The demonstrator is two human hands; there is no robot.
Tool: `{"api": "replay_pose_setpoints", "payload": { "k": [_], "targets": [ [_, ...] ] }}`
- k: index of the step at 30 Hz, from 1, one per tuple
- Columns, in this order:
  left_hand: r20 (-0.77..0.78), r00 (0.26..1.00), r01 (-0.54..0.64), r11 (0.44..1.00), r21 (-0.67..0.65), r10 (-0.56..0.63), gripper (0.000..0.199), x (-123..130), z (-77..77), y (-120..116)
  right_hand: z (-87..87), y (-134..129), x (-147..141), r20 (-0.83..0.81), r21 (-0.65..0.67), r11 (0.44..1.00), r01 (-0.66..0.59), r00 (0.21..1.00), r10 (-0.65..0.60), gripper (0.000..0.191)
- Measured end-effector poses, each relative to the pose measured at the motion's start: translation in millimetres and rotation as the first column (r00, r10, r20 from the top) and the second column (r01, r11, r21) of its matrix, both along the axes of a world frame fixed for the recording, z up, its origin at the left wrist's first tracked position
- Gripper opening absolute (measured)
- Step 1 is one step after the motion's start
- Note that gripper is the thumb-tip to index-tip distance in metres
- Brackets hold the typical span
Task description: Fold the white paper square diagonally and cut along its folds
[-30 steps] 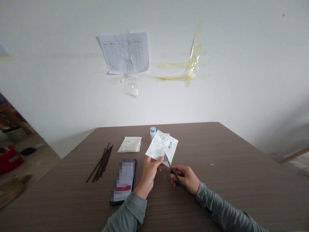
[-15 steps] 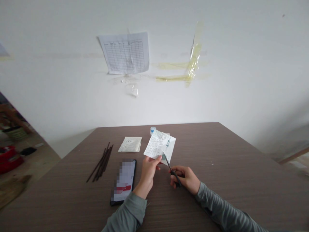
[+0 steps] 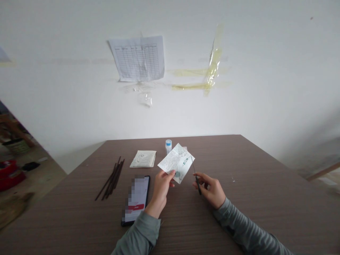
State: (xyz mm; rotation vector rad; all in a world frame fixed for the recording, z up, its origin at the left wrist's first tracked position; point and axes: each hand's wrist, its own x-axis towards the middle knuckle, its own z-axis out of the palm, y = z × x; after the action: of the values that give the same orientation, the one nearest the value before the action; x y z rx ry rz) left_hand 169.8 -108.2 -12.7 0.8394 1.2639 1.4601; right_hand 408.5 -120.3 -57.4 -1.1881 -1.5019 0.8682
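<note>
Pinched at its lower left edge by my left hand (image 3: 160, 191), a printed white paper piece (image 3: 172, 161) is held tilted above the table. My right hand (image 3: 210, 189) is closed around the black handles of scissors (image 3: 198, 185). The scissors point up, with their blades beside the paper's right corner; whether they touch it is hard to tell. Behind the paper stands a small clear container with a blue band (image 3: 168, 143). A pale flat packet (image 3: 143, 158) lies to the left.
On the brown table (image 3: 252, 209), several dark thin sticks (image 3: 113, 180) lie at the left, beside a phone (image 3: 136, 200) near my left forearm. A printed sheet (image 3: 139, 58) and yellowish tape (image 3: 212, 69) are on the wall.
The paper has turned clockwise in my left hand. My right hand has moved right with the scissors, from the paper's lower middle to its right corner. More of the container shows.
</note>
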Motion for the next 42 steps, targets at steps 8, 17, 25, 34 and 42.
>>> {"api": "replay_pose_setpoints", "payload": {
  "k": [8,17,25,34,42],
  "targets": [
    [-0.042,0.994,0.100,0.994,-0.036,-0.101,0.022,1.5,3.1,0.1,-25.0,27.6,21.6,-0.012,0.079,0.931,0.356,0.934,-0.356,0.067],
    [-0.120,0.976,0.176,0.983,-0.058,-0.182,0.023,-0.5,-2.1,2.3,-28.3,35.3,13.5,-0.141,0.070,0.943,0.325,0.939,-0.313,0.054],
    [-0.108,0.971,0.208,0.977,-0.056,-0.213,0.025,-1.6,-0.4,0.8,-32.5,38.2,14.6,-0.262,0.020,0.963,0.269,0.931,-0.255,0.066],
    [-0.129,0.947,0.286,0.956,-0.067,-0.293,0.035,-3.5,-7.8,4.5,-25.4,36.7,12.3,-0.339,0.001,0.963,0.271,0.906,-0.254,0.070],
    [-0.193,0.939,0.275,0.959,-0.073,-0.284,0.027,-13.3,-10.9,10.4,-17.0,35.9,15.5,-0.416,-0.082,0.982,0.169,0.890,-0.188,0.068]
  ]
}}
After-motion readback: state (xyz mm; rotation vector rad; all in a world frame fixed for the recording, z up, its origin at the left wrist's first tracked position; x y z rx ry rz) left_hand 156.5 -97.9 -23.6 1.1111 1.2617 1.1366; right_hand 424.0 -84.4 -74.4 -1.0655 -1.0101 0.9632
